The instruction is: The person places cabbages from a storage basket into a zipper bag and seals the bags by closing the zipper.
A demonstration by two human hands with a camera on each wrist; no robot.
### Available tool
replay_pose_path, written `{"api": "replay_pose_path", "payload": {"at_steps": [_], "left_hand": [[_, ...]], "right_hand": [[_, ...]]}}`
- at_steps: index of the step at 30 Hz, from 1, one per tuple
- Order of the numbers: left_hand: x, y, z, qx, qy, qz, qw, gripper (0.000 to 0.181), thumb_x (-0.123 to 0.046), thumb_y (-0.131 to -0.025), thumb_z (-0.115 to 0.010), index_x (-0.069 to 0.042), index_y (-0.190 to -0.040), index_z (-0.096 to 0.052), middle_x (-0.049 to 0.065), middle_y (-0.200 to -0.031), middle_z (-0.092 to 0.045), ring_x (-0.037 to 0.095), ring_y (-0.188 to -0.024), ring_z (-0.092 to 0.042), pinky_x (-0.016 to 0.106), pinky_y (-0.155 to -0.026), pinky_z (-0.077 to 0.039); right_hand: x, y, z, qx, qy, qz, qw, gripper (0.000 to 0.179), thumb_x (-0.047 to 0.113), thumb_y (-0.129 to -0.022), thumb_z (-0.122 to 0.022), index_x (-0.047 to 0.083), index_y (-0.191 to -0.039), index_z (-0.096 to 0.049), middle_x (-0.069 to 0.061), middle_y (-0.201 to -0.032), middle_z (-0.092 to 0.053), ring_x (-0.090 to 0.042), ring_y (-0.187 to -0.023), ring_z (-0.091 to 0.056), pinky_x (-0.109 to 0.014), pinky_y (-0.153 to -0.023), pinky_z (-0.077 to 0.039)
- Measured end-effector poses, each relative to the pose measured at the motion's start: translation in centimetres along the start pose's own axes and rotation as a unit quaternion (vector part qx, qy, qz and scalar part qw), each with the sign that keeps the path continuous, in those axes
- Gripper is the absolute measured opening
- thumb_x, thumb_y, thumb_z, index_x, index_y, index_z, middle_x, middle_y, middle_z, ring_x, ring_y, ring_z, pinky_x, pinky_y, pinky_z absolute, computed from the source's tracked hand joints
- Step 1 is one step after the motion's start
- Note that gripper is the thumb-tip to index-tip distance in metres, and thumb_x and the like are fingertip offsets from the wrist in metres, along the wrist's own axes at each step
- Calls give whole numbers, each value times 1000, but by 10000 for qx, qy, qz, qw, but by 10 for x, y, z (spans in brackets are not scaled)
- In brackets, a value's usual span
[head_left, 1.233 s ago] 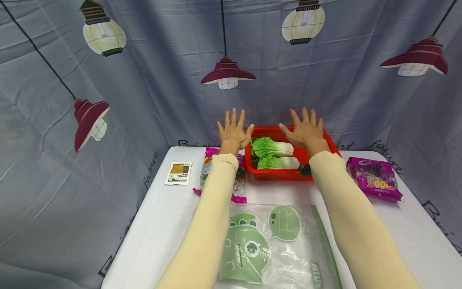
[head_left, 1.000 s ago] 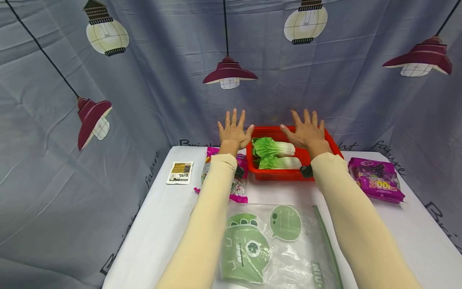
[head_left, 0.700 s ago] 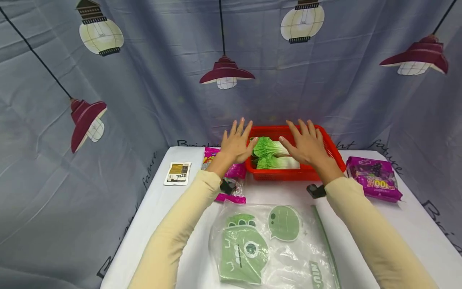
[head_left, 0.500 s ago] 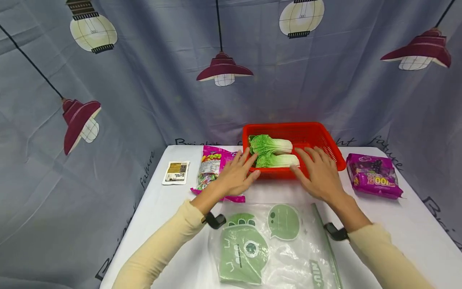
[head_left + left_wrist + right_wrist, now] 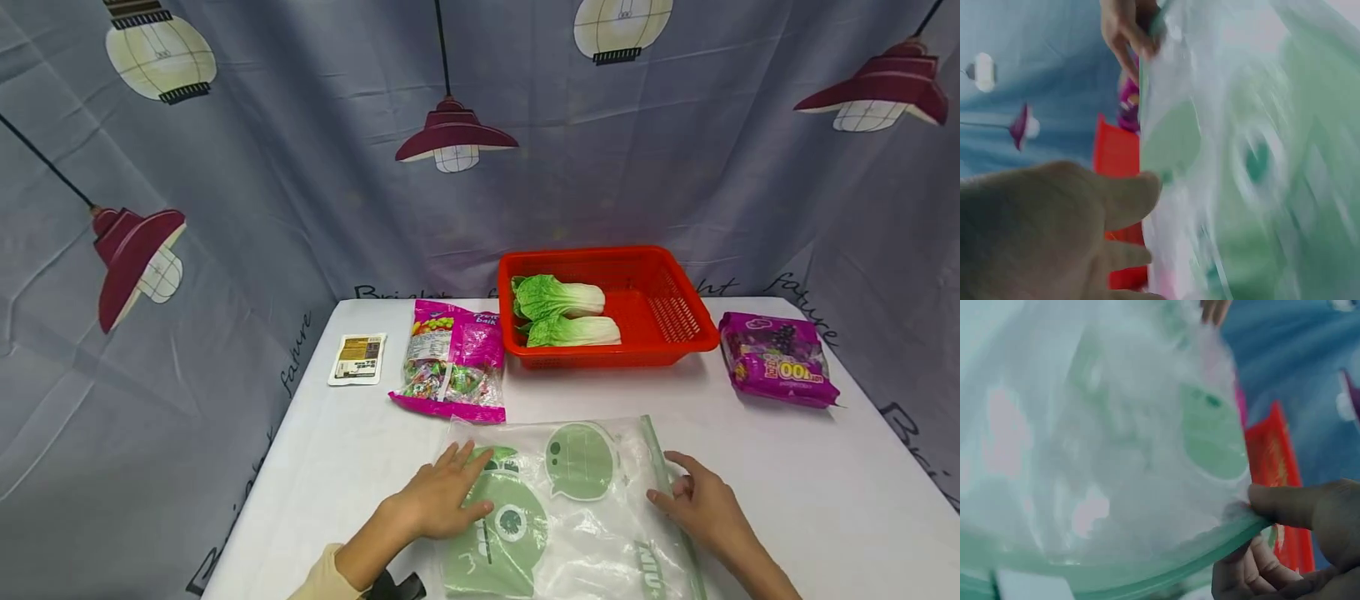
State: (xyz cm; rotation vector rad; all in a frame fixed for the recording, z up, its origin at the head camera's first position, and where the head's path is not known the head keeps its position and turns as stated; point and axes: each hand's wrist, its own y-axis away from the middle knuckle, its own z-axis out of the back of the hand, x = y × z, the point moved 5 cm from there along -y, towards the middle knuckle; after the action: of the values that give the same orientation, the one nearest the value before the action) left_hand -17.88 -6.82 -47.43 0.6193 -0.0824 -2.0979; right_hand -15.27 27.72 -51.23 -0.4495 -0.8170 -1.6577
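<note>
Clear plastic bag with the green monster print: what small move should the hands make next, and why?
Perhaps the right hand should lift the green edge strip slightly: it pinches that strip, while the left hand, over the opposite side of the clear plastic bag, seems placed to steady it.

A person's bare left hand [image 5: 441,500] and bare right hand [image 5: 701,507]. The left arm wears a plain cream sleeve [image 5: 328,577]; near its cuff is a black, blocky wrist piece [image 5: 397,588], partly cut off. The right forearm [image 5: 753,562] shows bare.
</note>
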Motion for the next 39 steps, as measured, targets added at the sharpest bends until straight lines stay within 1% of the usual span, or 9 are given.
{"api": "replay_pose_path", "payload": {"at_steps": [3, 7, 11, 14, 20, 24, 28, 33, 39], "left_hand": [[-12, 2, 5, -593, -201, -100, 9980, 66, -48, -97, -54, -15, -152, -37, 15, -152, -38, 39, -139, -33, 61, -102, -37], [-39, -3, 6, -1539, 102, -290, 9876, 55, -57, -95, -51, -17, -134, -54, 1, -119, -63, 20, -107, -60, 43, -80, -52], [-56, -15, -5, -1862, 915, -53, 9782, 58, -73, -85, -52, -22, -112, -50, -11, -81, -54, 6, -69, -54, 30, -56, -43], [-57, -19, -12, -2041, 1320, 178, 9698, 52, -62, -84, -62, -21, -108, -43, -13, -68, -47, 5, -56, -46, 27, -48, -37], [-42, -14, -10, -2562, 2019, 152, 9452, 40, -10, -76, -63, -13, -112, -46, -13, -57, -43, 4, -46, -40, 24, -40, -33], [-35, -13, -7, -2625, 2418, 110, 9341, 43, -6, -76, -59, -11, -117, -46, -13, -56, -43, 2, -48, -40, 22, -45, -34], [-33, -14, -5, -2509, 2663, 163, 9305, 44, -6, -77, -57, -11, -119, -45, -11, -55, -44, 2, -48, -40, 22, -46, -34], [-33, -16, -2, -2425, 2828, 130, 9279, 43, -5, -78, -56, -11, -119, -44, -10, -55, -43, 3, -48, -39, 22, -47, -34], [-32, -18, -1, -2360, 3022, 162, 9234, 42, -5, -80, -57, -11, -119, -45, -10, -56, -45, 3, -48, -41, 22, -49, -36]], "right_hand": [[17, 2, -11, 238, -1303, -78, 9912, 81, 23, -86, -77, -8, -145, -32, -5, -74, -62, -13, -67, -51, -24, -65, -45], [57, 4, -32, 1055, -2614, 373, 9587, 53, 17, -89, -73, -10, -130, -54, -11, -90, -70, -14, -76, -63, -26, -68, -53], [100, 9, -54, 2302, -2919, 1353, 9184, 36, 21, -101, -56, -7, -123, -62, -16, -109, -67, -21, -98, -63, -31, -83, -52], [124, 10, -66, 2931, -2688, 2018, 8951, 37, 23, -106, -44, -3, -125, -63, -17, -115, -66, -28, -109, -60, -34, -90, -50], [158, -23, -42, 2256, -1377, 2771, 9238, 28, 20, -101, -57, 0, -117, -68, -9, -104, -71, -33, -95, -66, -35, -78, -56], [186, -80, 1, 951, -891, 3073, 9426, 24, 14, -95, -65, -2, -113, -69, -11, -96, -71, -28, -84, -67, -42, -72, -57], [202, -147, 29, -24, 521, 3132, 9482, 25, 7, -90, -66, -4, -112, -69, -16, -98, -71, -29, -87, -67, -44, -76, -54], [194, -196, 25, 799, 2210, 2229, 9461, 52, -3, -79, -56, 4, -130, -62, -18, -125, -63, -35, -112, -57, -46, -83, -49], [185, -211, 15, 1446, 2766, 1168, 9428, 58, 10, -83, -59, 10, -141, -52, -18, -138, -52, -33, -120, -49, -54, -85, -45]]}}
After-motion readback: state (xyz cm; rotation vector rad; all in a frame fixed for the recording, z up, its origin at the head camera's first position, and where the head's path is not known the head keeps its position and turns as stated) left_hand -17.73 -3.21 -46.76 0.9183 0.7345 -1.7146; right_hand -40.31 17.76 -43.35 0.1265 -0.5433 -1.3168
